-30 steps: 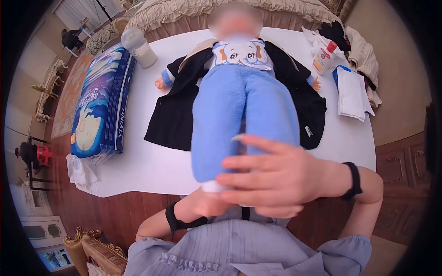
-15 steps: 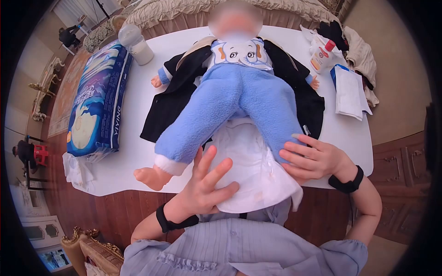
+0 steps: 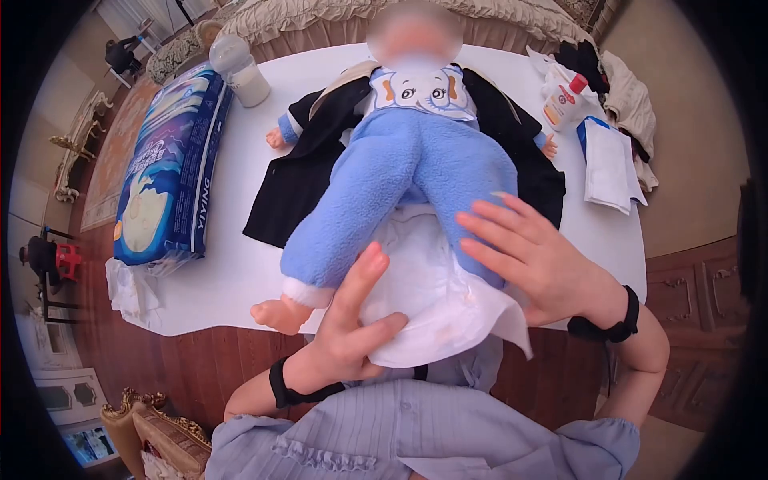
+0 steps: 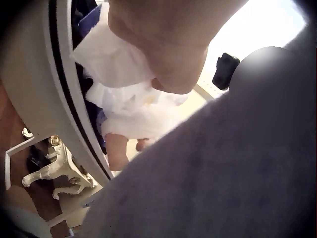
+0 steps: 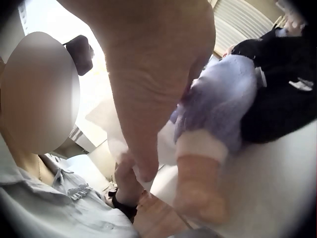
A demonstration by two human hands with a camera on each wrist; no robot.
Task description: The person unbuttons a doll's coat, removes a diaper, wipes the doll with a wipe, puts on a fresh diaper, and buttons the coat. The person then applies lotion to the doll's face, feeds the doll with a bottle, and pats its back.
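A doll in fluffy blue trousers (image 3: pixel 360 184) and an elephant-face top (image 3: pixel 432 92) lies on its back on an open black jacket (image 3: pixel 292 200). Its legs are spread, with one bare foot (image 3: pixel 280 314) near the table's front edge. Between the legs a white diaper (image 3: pixel 424 320) lies unfolded, its near end past the edge. My left hand (image 3: pixel 348 328) is at the diaper's left side, index finger extended and thumb over the white surface. My right hand (image 3: pixel 536 260) has straight fingers over the doll's other lower leg; that foot shows in the right wrist view (image 5: pixel 198 188).
A blue diaper pack (image 3: pixel 172 172) lies along the left of the white table (image 3: pixel 264 72), beside a milk bottle (image 3: pixel 248 84). On the right are a red-capped bottle (image 3: pixel 564 104), white folded cloths (image 3: pixel 608 164) and piled clothes (image 3: pixel 628 104). A gilded chair (image 3: pixel 160 428) stands lower left.
The doll's legs, held together before, came apart and the diaper came into view between them. Since then the left-side foot shifted slightly inward, and my right hand moved up and inward over the leg.
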